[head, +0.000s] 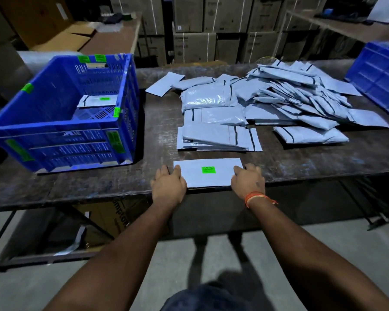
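Your left grip [169, 184] and right grip [248, 179] both rest on one grey packet [211, 180], which lies flat at the near edge of the worktop [99, 187], straight ahead of you. The left grip covers the packet's near-left corner, with its fingers spread and laid forward along the left end. The right grip sits on the right end, its fingers loosely bent over the edge. Neither grip is plainly pinching. Whether a thumb is tucked under the packet cannot be told. An orange thread [257, 196] circles your right wrist. A green label [208, 169] is stuck on the packet's face, between your two grips.

Below the worktop's edge, to your left, a cardboard carton [119, 215] stands on the floor.

Just beyond the packet, a low stack of flat packets [218, 136] lies apart from it. To the left stands a blue crate [54, 126], partly over the worktop's left end, with green stickers on its walls. One labelled packet [97, 101] leans inside it near the far wall.

Farther back and to the right, a loose heap of packets [290, 95] sprawls across the worktop. At the far right, a second blue crate [377, 77] lies tipped. Behind everything, stacked cardboard boxes [195, 48] fill the background.
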Tool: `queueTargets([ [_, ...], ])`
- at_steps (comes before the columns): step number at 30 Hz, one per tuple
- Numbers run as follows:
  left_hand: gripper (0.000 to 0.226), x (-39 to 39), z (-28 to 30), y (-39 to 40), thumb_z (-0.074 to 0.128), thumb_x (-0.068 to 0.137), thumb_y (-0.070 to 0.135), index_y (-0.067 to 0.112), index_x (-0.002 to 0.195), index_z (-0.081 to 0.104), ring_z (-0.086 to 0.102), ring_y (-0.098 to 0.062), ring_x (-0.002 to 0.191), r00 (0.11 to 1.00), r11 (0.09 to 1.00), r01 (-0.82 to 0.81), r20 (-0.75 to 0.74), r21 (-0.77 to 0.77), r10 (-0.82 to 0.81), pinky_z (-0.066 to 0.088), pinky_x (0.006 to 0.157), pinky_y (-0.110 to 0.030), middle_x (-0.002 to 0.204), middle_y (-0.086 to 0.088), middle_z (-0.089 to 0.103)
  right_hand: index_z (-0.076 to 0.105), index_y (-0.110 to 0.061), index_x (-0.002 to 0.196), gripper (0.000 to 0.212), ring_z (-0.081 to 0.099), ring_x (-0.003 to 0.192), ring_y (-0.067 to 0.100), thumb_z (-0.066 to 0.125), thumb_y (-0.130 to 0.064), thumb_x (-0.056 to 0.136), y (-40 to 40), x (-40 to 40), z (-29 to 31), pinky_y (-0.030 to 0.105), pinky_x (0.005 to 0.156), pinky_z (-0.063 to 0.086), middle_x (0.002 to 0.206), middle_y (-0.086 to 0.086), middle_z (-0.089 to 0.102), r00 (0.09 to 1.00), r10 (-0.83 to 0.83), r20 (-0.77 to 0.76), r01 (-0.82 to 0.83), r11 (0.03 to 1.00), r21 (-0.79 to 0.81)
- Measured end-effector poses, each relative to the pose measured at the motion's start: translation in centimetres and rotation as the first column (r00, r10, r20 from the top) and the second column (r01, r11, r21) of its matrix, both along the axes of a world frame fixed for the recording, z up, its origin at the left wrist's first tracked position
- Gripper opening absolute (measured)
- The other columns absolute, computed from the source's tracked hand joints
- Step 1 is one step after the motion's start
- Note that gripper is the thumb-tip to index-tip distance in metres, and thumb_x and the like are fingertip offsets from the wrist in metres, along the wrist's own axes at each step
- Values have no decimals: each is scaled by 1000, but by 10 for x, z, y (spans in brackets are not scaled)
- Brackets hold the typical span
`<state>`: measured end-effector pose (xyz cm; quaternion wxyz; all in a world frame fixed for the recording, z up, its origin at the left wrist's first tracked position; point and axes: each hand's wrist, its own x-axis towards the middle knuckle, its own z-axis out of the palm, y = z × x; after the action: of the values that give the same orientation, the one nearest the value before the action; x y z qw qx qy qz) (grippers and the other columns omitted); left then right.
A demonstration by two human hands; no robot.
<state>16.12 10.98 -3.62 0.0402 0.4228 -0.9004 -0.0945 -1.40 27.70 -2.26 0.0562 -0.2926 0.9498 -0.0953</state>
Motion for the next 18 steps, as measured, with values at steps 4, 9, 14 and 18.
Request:
queueTargets([
  [4, 42, -21, 16, 8, 51, 97, 39, 21, 135, 52, 43, -36, 117, 989, 983, -99, -97, 157, 115, 41, 101, -39, 128, -21, 49, 58, -21, 134, 44, 48, 116, 40, 61, -27, 90, -14, -3, 12, 36, 105, 43, 132, 21, 41, 978, -18, 206, 46, 990, -131],
  [9, 26, -39, 9, -9, 77, 78, 12, 28, 95, 64, 66, -23, 74, 811, 716, -171, -317, 676, 492, 59, 75, -31, 103, -13, 70, 69, -23, 119, 60, 65, 98, 25, 62, 4, 66, -20, -16, 11, 25, 80, 56, 119, 7, 62, 893, -82, 442, 232, 927, -295],
  [14, 17, -35, 30, -18, 64, 85, -6, 10, 87, 69, 55, -21, 58, 650, 577, 54, -467, 815, 599, 45, 57, -26, 68, -12, 64, 77, -16, 93, 28, 62, 60, 18, 66, 4, 78, -20, -26, 12, 19, 55, 50, 77, 8, 73, 844, 32, 535, 280, 825, -491],
  [18, 16, -40, 76, -46, 63, 92, 1, 12, 87, 73, 59, -19, 64, 656, 676, 129, -573, 726, 491, 45, 56, -22, 74, -8, 70, 77, -13, 93, 25, 63, 72, 10, 63, 7, 87, -34, -43, 36, 22, 74, 48, 85, 0, 74, 801, 192, 568, 340, 635, -694],
])
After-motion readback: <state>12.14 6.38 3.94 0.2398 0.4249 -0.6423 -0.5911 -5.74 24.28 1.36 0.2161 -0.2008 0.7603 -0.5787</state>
